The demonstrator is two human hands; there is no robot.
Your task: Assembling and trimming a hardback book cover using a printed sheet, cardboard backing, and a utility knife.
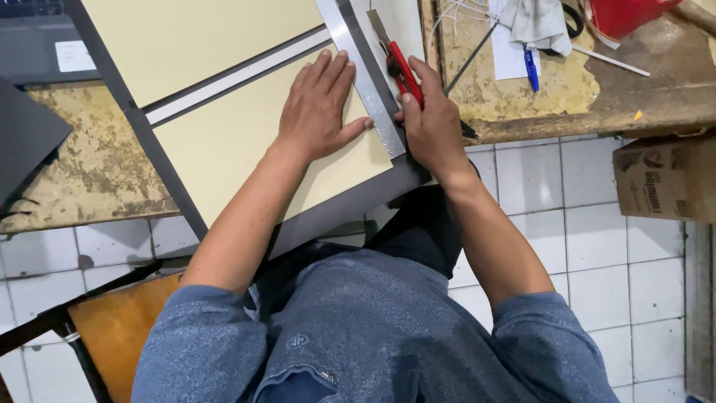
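Ruler [363, 75] pinned on cream sheet [246, 142] by flattened left hand [319, 108] | cutter [399, 63] clenched in right hand [432, 123], at ruler's 3 o'clock edge | cut judged underway, sheet's lower stretch left.

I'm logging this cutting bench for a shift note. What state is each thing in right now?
Left hand: flat, fingers spread, pressing on the cream sheet beside the ruler.
Right hand: closed around the red utility knife.
Red utility knife: blade extended, lying along the ruler's edge.
Metal ruler: flat on the sheet.
Cream sheet: flat on the grey board.
Blue pen: lying loose on paper.
Cardboard box: shut.
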